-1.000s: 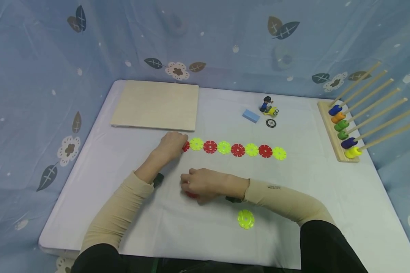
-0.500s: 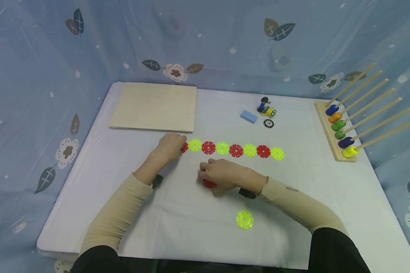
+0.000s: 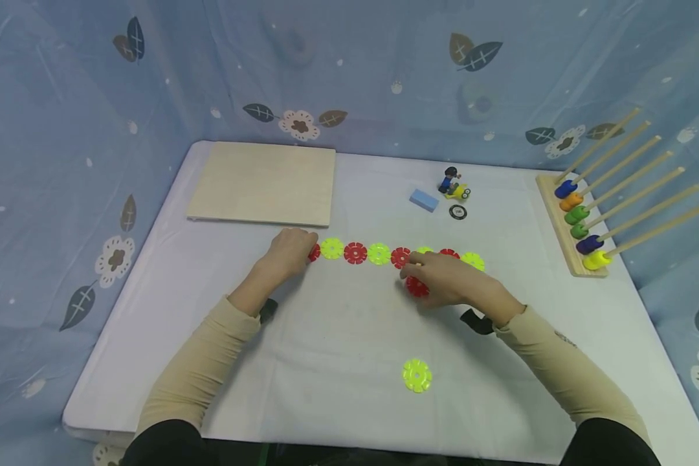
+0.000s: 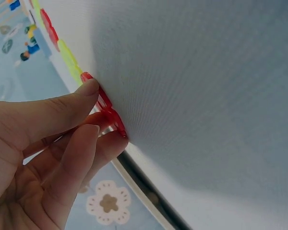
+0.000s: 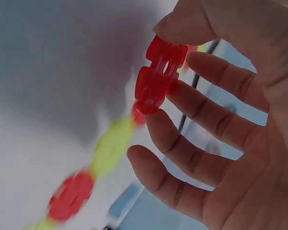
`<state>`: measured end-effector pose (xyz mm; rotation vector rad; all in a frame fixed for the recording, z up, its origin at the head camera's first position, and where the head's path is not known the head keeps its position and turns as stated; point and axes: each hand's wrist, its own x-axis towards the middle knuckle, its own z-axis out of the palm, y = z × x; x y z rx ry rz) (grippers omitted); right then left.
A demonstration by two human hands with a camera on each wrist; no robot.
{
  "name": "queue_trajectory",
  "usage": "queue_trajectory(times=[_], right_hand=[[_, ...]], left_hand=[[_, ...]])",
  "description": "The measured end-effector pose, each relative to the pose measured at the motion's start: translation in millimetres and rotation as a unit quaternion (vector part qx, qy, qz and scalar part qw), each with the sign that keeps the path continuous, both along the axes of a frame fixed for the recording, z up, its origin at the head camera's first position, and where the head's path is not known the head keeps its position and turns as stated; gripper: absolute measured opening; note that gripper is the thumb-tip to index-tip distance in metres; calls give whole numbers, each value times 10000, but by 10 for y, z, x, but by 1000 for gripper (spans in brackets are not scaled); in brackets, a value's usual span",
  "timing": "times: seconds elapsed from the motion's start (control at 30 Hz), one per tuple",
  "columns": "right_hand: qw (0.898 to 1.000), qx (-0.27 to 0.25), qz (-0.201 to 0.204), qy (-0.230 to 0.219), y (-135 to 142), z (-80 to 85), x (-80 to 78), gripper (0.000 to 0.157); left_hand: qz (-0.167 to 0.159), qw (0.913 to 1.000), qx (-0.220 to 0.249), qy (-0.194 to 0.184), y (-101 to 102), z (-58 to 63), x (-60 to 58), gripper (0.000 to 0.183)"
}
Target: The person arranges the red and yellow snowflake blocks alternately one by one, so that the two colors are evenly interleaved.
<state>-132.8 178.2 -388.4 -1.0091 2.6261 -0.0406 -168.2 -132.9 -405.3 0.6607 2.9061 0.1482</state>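
Note:
A row of notched plastic discs, red and yellow-green by turns, crosses the white table. At its left end my left hand (image 3: 290,251) pinches the edges of a red disc (image 4: 104,100) between thumb and fingers. Beside that lies a yellow-green disc (image 3: 332,248), then a red one (image 3: 355,253). My right hand (image 3: 445,278) holds another red disc (image 5: 161,72) by thumb and fingertips, just in front of the row's right part. That hand partly hides several discs behind it. A single yellow-green disc (image 3: 417,375) lies nearer the table's front edge.
Behind the row stand a wooden board (image 3: 262,182) at left, a blue block (image 3: 424,200), a toy figure on a yellow vehicle (image 3: 454,184) and a black round chip (image 3: 457,211). A peg rack (image 3: 571,226) with coloured beads sits at the right edge.
My right hand has carried its red disc rightward and away from me, from the middle of the table toward the row's right part. The left hand stays at the row's left end.

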Motion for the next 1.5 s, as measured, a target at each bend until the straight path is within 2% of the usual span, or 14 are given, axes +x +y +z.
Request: queue_trajectory(times=[0.13, 0.3, 0.43, 0.63, 0.87, 1.13, 1.37, 1.5], right_hand=[[9982, 86, -534, 244, 333, 13, -41, 53], [9912, 261, -1232, 419, 753, 77, -139, 53], [9844, 253, -1729, 224, 1040, 88, -232, 53], [9759, 327, -2156, -89, 1282, 7, -337, 55], [9729, 311, -2256, -411, 1365, -105, -385, 55], [9736, 159, -2222, -497, 1351, -115, -398, 56], [9771, 145, -2084, -398, 1337, -98, -383, 55], [9788, 308, -2015, -223, 1271, -31, -348, 56]], left_hand=[[-8, 10000, 6, 10, 3, -5, 3, 10], [-16, 10000, 13, 13, -1, -8, 4, 10], [14, 10000, 23, 2, -8, -7, -2, 11], [32, 10000, -3, -10, -7, -9, -8, 12], [-33, 10000, -32, -1, -2, -8, -7, 9], [-39, 10000, -44, 38, -1, 10, -4, 10], [-78, 9999, -97, 58, 3, 9, 3, 10], [-78, 9999, -128, 33, 4, 13, 7, 11]])
